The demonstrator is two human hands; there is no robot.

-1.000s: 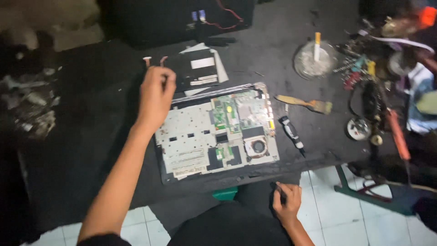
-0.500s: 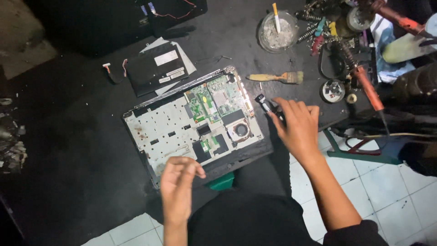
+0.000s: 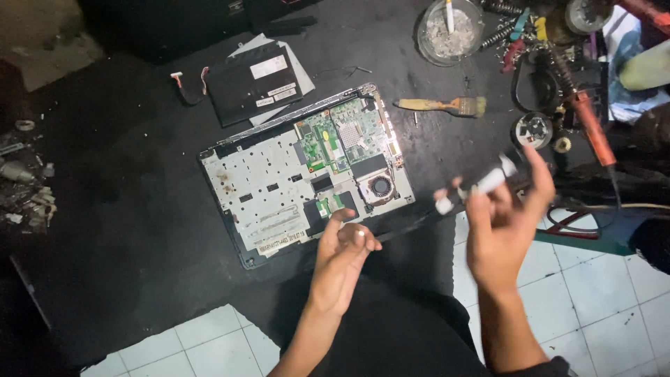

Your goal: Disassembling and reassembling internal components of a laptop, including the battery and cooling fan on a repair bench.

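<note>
The right hand [image 3: 504,222] pinches a slim white-and-black tool [image 3: 477,188] between thumb and fingertips, raised above the table edge beside the opened laptop base [image 3: 307,174]; motion blur hides finer detail. The left hand [image 3: 343,253] hovers half-curled, fingers apart, holding nothing, just over the laptop's near edge. The black work surface [image 3: 125,209] stands over white floor tiles [image 3: 209,345]. One brush [image 3: 441,105], one glass ashtray [image 3: 450,31], one detached black panel [image 3: 255,80] and one cooling fan [image 3: 380,186] are visible.
</note>
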